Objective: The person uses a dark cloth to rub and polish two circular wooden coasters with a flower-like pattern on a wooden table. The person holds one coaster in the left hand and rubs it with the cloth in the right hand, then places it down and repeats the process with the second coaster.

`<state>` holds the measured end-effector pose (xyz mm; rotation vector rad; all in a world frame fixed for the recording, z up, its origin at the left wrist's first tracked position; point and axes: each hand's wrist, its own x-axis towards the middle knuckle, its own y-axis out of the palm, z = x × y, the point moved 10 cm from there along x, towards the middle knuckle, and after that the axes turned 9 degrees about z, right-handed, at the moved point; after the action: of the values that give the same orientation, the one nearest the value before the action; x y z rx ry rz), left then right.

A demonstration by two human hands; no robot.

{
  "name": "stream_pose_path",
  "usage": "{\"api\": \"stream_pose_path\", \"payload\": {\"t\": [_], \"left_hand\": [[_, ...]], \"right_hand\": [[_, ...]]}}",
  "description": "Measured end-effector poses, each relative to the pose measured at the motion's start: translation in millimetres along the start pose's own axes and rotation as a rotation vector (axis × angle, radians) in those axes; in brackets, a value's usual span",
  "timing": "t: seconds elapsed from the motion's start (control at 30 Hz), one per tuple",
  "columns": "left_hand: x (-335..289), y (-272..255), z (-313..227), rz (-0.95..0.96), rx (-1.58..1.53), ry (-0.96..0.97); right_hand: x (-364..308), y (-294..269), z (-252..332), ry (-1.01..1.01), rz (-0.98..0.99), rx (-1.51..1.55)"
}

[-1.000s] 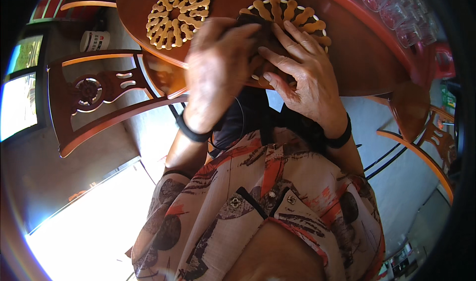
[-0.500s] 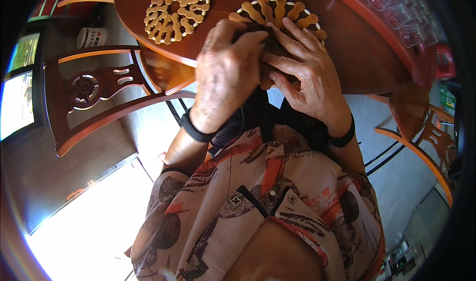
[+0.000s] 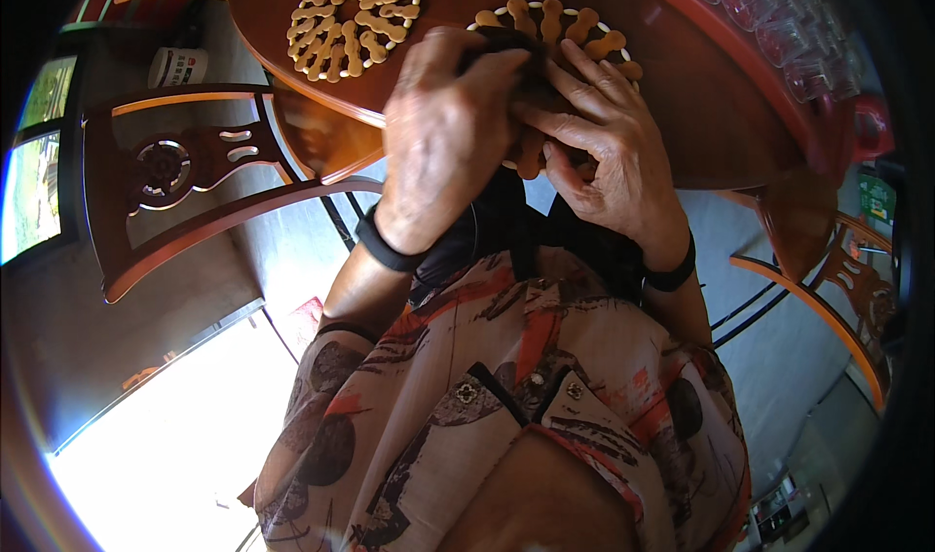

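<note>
A round wooden trivet [image 3: 551,21] of tan, peg-like pieces joined by white beads lies at the table's near edge, largely covered by my hands. Between the hands sits a dark brown object [image 3: 531,75] whose kind I cannot make out. My left hand [image 3: 438,138] is closed, its fingers curled over the dark object from the left. My right hand [image 3: 618,143] lies over the right part of the trivet, fingers spread and fingertips touching the dark object's side. Its thumb is bent near the trivet's near rim. A matching trivet [image 3: 349,26] lies flat to the left.
The round reddish-brown table [image 3: 711,114] spans the top. A red tray [image 3: 769,89] with several clear glasses [image 3: 779,26] stands at the right. Carved wooden chairs [image 3: 185,167] flank me, and a white bucket [image 3: 178,68] stands on the floor at the far left.
Both hands stay over the trivet. The left hand has shifted slightly, and the right thumb has moved a little to the right. The view has tilted slightly.
</note>
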<state>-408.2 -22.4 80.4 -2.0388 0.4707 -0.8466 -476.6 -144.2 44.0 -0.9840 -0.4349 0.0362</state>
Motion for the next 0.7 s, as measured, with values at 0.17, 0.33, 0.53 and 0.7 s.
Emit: {"api": "stream_pose_path", "payload": {"t": [0.17, 0.33, 0.53, 0.7], "left_hand": [[-16.2, -5.2, 16.5, 0.04, 0.067, -0.087], [-36.2, -30.2, 47.6, 0.043, 0.14, -0.204], [-13.4, 0.2, 2.0, -0.021, 0.029, 0.008], [-26.7, -2.0, 9.6, 0.027, 0.041, 0.022]], "right_hand": [[0.5, 0.9, -2.3, 0.026, -0.011, 0.006], [-2.3, 1.7, -2.7, 0.013, -0.019, 0.001], [-2.3, -1.9, -3.5, 0.014, -0.032, -0.017], [-5.1, -2.0, -6.3, 0.028, -0.056, -0.018]]}}
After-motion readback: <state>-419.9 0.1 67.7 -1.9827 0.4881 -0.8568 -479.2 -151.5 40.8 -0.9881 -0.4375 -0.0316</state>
